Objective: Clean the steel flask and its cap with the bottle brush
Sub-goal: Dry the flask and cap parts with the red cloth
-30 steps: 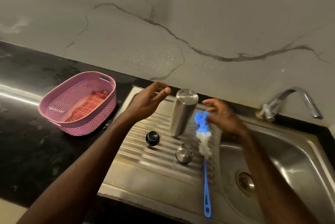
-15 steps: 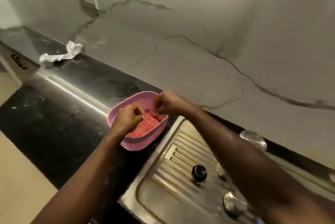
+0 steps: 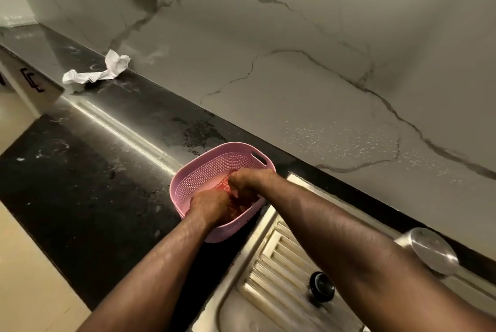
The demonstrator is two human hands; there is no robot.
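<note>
We have turned away from the drainboard toward the pink basket, which sits at about ten o'clock from the steel flask. A second ago our hands hovered around the flask and the brush on the steel ribs; half a second ago they reached the basket rim, and now both are down inside it. The left hand rests at the basket's near side, its fingers curled into the red checked cloth lying on the bottom. The right hand is at two o'clock from the left, fingers bent downward and gathering the same cloth; just how they pinch it we cannot tell, since the knuckles hide the tips.

The flask stands upside down on the drainboard at the right edge of view, partly hidden behind our right forearm. A black cap piece lies on the ribs at seven o'clock from it. The bottle brush is out of view.

We judge scrubbing is over and we are fetching the cloth to dry the parts. A crumpled paper lies far along the dark desk at eleven o'clock.
</note>
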